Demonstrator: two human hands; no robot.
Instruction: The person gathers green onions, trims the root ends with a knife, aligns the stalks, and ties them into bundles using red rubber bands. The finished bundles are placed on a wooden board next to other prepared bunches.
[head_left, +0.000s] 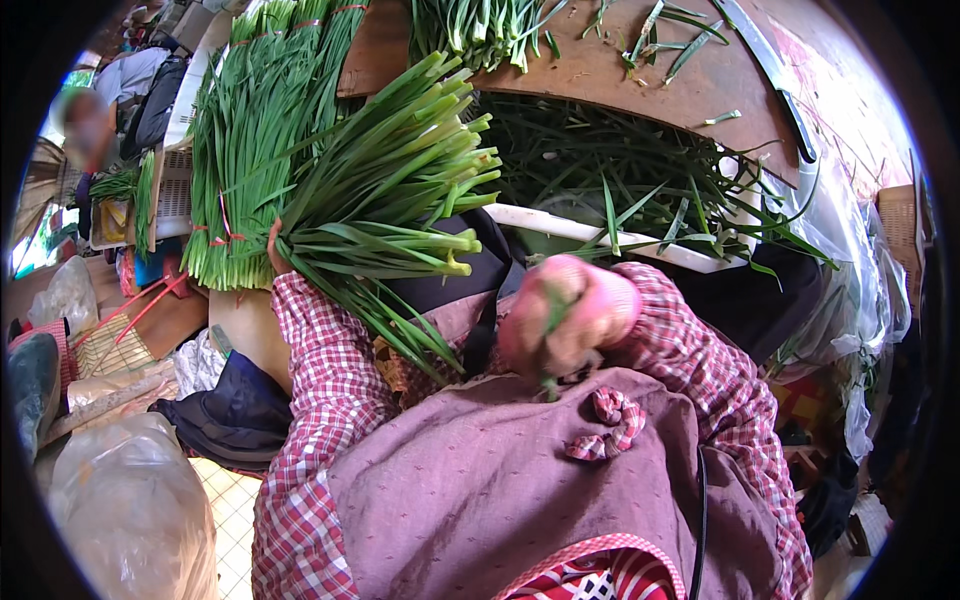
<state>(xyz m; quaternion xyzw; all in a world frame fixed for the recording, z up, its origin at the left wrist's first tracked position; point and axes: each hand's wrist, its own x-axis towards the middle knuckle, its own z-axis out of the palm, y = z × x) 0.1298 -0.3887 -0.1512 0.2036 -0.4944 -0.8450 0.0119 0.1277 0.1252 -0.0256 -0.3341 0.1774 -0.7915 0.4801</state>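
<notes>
My left hand (278, 251) is closed around a thick loose bunch of garlic chives (390, 172), its cut pale ends pointing right. Several long leaves from it hang down toward my lap. My right hand (566, 319), blurred and with pink cloth about it, is closed in front of my apron on a few green leaves (553, 311). Beyond my left hand lie bundles of garlic chives (247, 135) tied with red bands.
Ahead is a white crate (570, 223) heaped with loose leaves (600, 157). A wooden board (600, 82) over it bears more chives (487, 30) and a knife (772, 82) at its right. Clear plastic (840, 277) hangs at right. Another person (131, 82) sits at far left.
</notes>
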